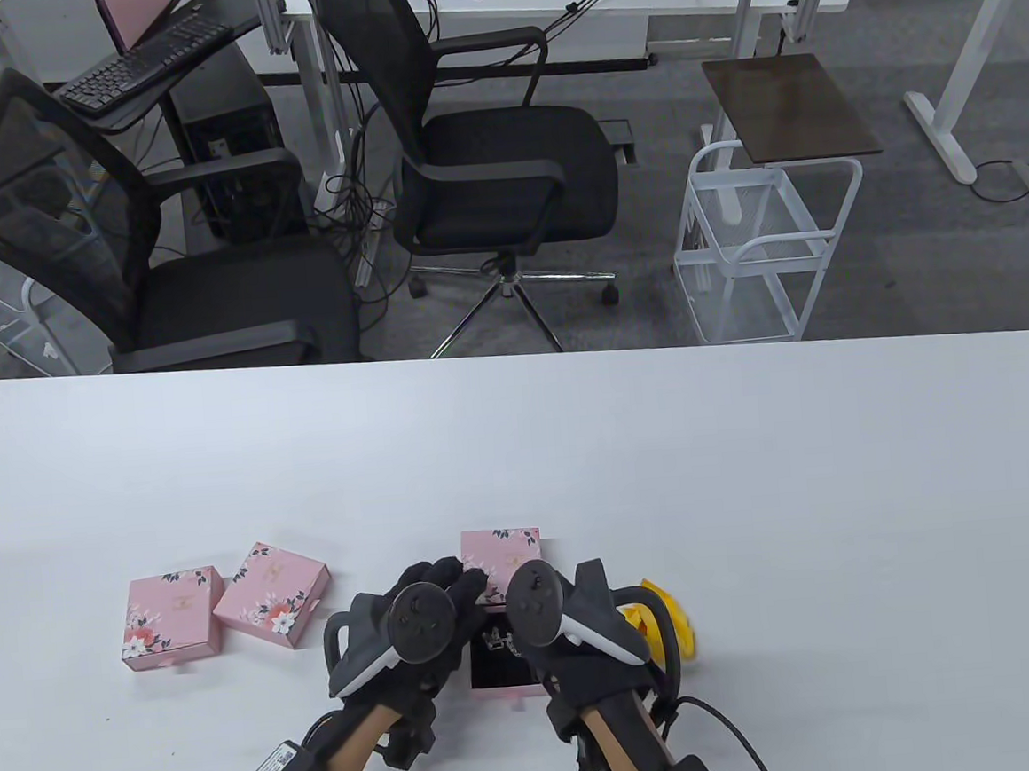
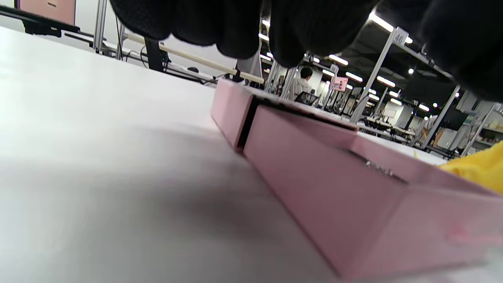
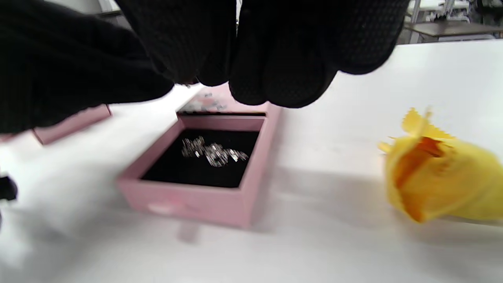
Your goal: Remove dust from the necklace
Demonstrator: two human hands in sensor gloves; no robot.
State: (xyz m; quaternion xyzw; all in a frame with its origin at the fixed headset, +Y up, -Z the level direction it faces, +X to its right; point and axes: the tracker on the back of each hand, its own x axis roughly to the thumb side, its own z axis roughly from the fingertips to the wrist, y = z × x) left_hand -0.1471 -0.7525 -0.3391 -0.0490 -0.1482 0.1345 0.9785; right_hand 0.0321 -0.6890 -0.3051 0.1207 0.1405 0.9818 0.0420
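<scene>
A pink floral box sleeve (image 1: 501,551) lies near the table's front edge, its drawer (image 1: 502,676) pulled out toward me. A silver necklace (image 1: 497,640) (image 3: 214,153) lies on the drawer's black lining (image 3: 196,169). My left hand (image 1: 454,583) reaches to the sleeve's left edge. Its fingertips (image 2: 235,31) hang just over the pink box (image 2: 314,165), and contact is not visible. My right hand (image 1: 535,651) hovers over the drawer, its fingers (image 3: 283,59) loosely bent and holding nothing. A crumpled yellow cloth (image 1: 667,623) (image 3: 444,181) lies on the table just right of that hand.
Two more closed pink floral boxes (image 1: 172,619) (image 1: 271,593) lie to the left of my hands. The white table (image 1: 754,491) stretches far and right. Office chairs (image 1: 497,164) and a white wire cart (image 1: 762,250) stand beyond its far edge.
</scene>
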